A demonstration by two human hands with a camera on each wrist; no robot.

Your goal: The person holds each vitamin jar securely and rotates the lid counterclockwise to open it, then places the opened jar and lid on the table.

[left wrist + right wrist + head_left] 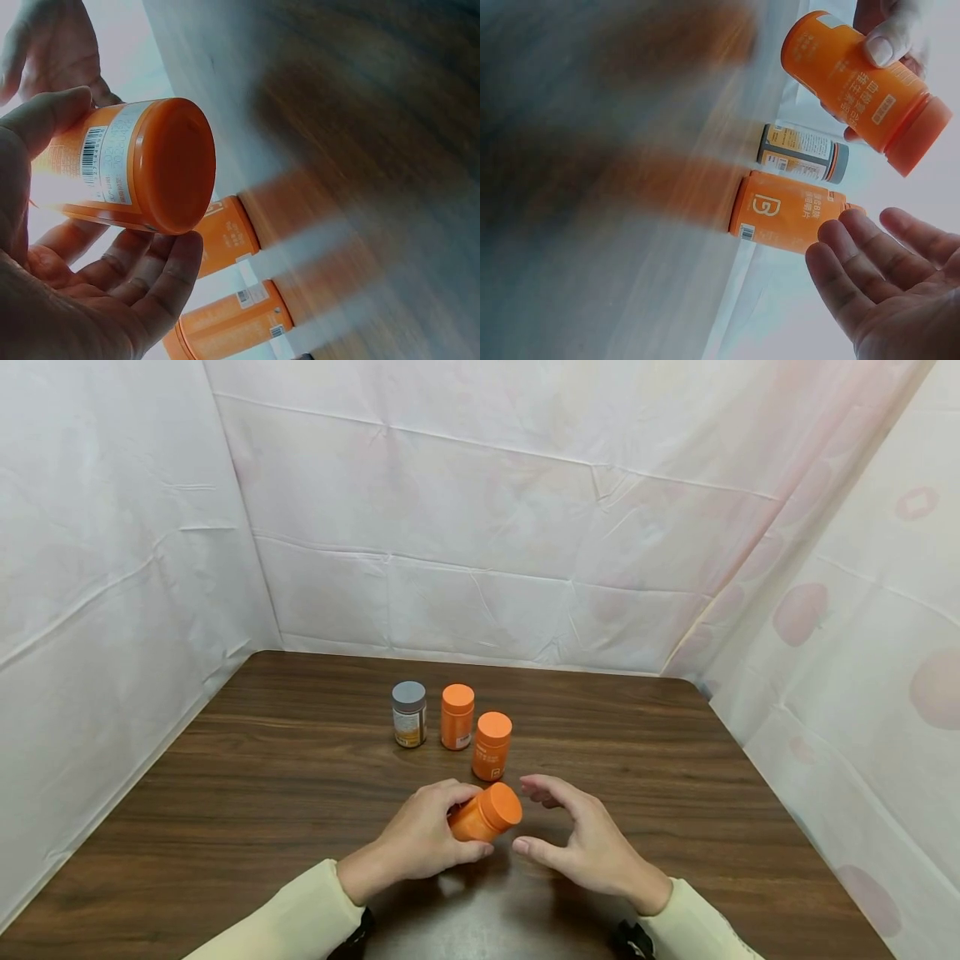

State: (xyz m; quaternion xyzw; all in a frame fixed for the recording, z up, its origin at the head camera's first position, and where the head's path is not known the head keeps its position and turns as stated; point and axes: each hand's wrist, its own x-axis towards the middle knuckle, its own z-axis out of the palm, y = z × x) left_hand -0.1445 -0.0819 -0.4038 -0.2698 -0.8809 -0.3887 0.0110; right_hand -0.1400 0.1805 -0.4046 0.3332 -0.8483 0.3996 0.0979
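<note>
My left hand (423, 835) grips an orange pill bottle (487, 814) around its body and holds it tilted above the table, its orange cap toward the right. In the left wrist view the flat base and a white barcode label of this bottle (120, 161) show, with thumb and fingers on opposite sides. Just right of the cap, apart from it, my right hand (588, 843) has its fingers extended and slightly bent, holding nothing. Beyond the hands stands an upright orange bottle (492, 747), the nearest one to them.
Another orange bottle (457, 718) and a grey-capped bottle (409, 715) with a printed label stand upright farther back on the dark wood-grain table (300, 760). Pale sheeting (480, 510) encloses the table at the back and both sides.
</note>
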